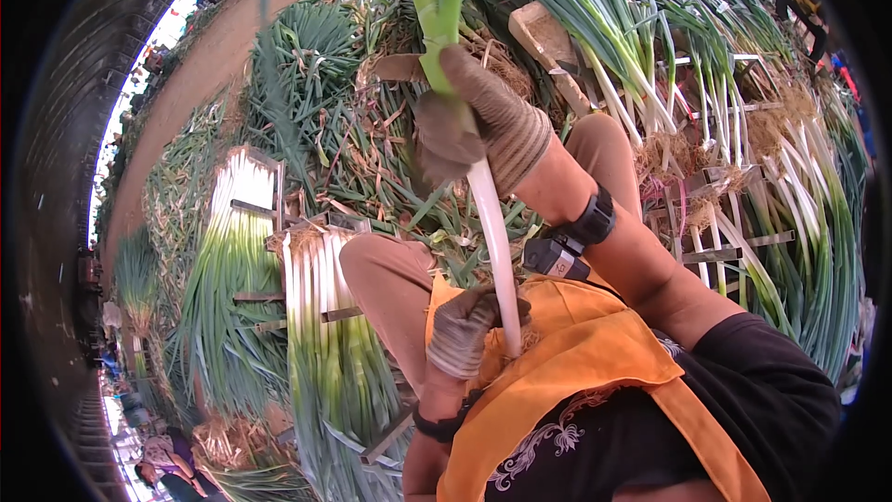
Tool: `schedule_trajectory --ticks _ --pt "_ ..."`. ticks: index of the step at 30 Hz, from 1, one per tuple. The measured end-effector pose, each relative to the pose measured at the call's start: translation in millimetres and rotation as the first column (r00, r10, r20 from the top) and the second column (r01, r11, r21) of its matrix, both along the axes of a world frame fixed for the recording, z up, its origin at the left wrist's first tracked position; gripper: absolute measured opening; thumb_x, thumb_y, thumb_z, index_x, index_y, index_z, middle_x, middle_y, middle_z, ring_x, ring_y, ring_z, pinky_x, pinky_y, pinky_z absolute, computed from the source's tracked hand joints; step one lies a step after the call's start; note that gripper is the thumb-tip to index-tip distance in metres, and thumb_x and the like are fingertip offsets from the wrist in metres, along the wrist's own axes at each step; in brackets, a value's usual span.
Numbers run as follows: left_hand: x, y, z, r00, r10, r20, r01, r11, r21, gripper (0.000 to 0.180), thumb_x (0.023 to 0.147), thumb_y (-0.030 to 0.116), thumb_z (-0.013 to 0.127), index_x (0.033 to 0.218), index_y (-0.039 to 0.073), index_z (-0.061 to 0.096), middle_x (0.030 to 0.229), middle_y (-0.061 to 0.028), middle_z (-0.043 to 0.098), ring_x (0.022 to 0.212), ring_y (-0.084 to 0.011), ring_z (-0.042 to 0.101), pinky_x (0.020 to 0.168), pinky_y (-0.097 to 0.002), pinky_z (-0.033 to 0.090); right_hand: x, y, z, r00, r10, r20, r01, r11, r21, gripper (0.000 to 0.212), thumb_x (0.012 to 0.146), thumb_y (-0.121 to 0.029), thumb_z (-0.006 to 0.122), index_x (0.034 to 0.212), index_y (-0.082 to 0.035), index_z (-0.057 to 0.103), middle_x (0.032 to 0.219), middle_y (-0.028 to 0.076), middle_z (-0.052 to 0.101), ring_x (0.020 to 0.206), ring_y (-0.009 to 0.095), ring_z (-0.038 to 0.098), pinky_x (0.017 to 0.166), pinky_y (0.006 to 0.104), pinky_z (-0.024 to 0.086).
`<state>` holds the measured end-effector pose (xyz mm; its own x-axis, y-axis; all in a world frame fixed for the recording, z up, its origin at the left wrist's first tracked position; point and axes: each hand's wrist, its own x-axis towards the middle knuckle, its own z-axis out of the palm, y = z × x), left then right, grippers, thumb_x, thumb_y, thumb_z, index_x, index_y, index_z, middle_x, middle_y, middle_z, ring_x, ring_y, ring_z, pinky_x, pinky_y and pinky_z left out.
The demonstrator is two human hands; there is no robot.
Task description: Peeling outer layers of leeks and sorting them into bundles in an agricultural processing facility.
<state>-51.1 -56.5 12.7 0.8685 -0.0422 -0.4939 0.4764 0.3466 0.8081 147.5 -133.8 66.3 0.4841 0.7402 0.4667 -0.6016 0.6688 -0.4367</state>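
Observation:
One long green onion point(491, 223) runs from the top of the view down to my lap, white shank and root end below, green leaves above. My right hand point(488, 121), in a brown knitted glove, is closed around the onion where the white turns green; its fingertips are blurred. My left hand point(465, 330), gloved alike, is closed beside the root end, low against my orange apron point(595, 335). The apron and the glove partly hide the roots. Whether the left fingers wrap the shank or only the roots is hard to tell.
Bundled green onions point(325, 307) lie in a metal rack by my left knee, with another bundle point(232, 242) further left. More onions point(790, 186) fill the right side. Loose leaves point(362, 158) cover the ground ahead. A wooden block point(548, 37) stands beyond my right hand.

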Motion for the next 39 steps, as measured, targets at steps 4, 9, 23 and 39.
schedule_trajectory --ticks 4,9,23,39 --pt "-8.4 6.0 -15.2 0.973 -0.040 0.225 0.017 0.995 0.103 0.064 0.068 0.044 0.073 0.104 -0.005 0.052 0.078 -0.0076 0.060 0.069 -0.0149 0.058 0.068 -0.0255 0.047 -4.5 -9.7 16.3 0.937 -0.349 0.014 0.322 0.846 -0.424 0.047 0.081 -0.036 0.063 0.113 -0.004 0.052 0.064 0.005 0.055 0.050 0.013 0.053 0.046 0.0244 0.045" --pt "-23.2 8.0 -12.9 0.985 0.085 0.149 -0.068 0.991 -0.117 0.078 0.064 0.042 0.076 0.112 -0.011 0.046 0.081 -0.0133 0.061 0.065 -0.0190 0.059 0.057 -0.0259 0.049 -6.3 -11.5 0.3 0.970 0.143 -0.195 -0.129 0.988 0.087 0.041 0.087 -0.022 0.056 0.121 -0.003 0.043 0.080 0.009 0.058 0.065 0.015 0.057 0.055 0.0283 0.047" --pt "-9.4 1.5 -12.1 0.991 0.120 0.052 -0.128 0.808 0.575 0.017 0.075 -0.002 0.064 0.092 -0.004 0.063 0.084 -0.0062 0.063 0.075 -0.0100 0.058 0.068 -0.0220 0.047 -28.9 -9.5 -2.1 0.786 -0.581 0.211 0.559 0.523 -0.643 0.026 0.077 -0.012 0.067 0.097 0.002 0.058 0.072 0.006 0.062 0.057 0.011 0.060 0.049 0.0226 0.049" --pt "0.9 7.9 -25.6 0.982 0.160 0.099 -0.187 0.876 0.445 0.023 0.071 -0.005 0.067 0.091 -0.004 0.058 0.080 -0.0067 0.062 0.072 -0.0113 0.058 0.066 -0.0219 0.048 -35.7 5.3 1.1 0.722 -0.605 0.336 0.637 0.392 -0.663 0.028 0.075 -0.007 0.068 0.101 0.001 0.059 0.070 0.005 0.062 0.053 0.009 0.059 0.046 0.0224 0.049"
